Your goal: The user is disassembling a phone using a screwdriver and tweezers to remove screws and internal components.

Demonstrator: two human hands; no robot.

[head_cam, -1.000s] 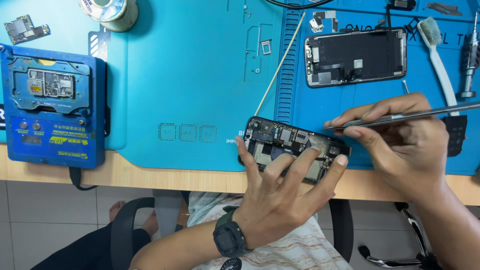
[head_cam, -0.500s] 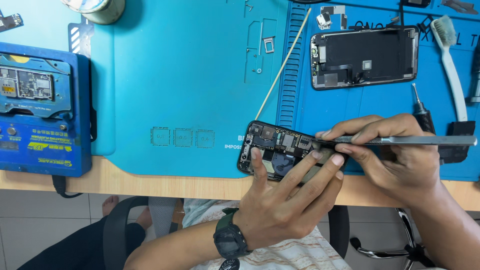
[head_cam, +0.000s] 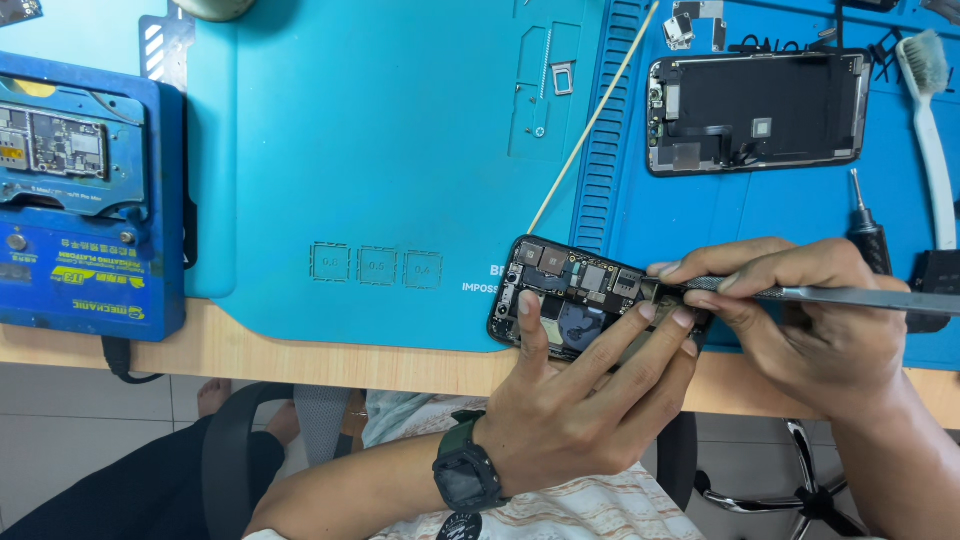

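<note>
Head camera looks down on a counter [head_cam: 300,360] covered by a blue work mat [head_cam: 380,150]. At the mat's near edge lies an opened phone body [head_cam: 575,295], its boards and connectors exposed. The left hand [head_cam: 580,400] holds it from below: its fingers [head_cam: 610,340] are spread and pressed over the lower half of the phone, the thumb resting on the left end, so much of the phone's near side is hidden. A dark watch [head_cam: 468,470] sits on that wrist.

The right hand [head_cam: 800,320] comes in from the right, its fingers pinched together on a thin metal tool [head_cam: 850,297]. The tool's tip reaches the right end of the phone, but the exact point of contact is covered by fingertips and cannot be made out. The tool's far end runs out of frame at the right.

Well apart, at the upper right, a detached screen panel [head_cam: 755,110] lies face down, with a white brush [head_cam: 930,130] beside it. A blue repair station [head_cam: 80,200] at the left is partly cut off by the frame edge. A thin wooden stick [head_cam: 590,125] lies diagonally across the mat.
</note>
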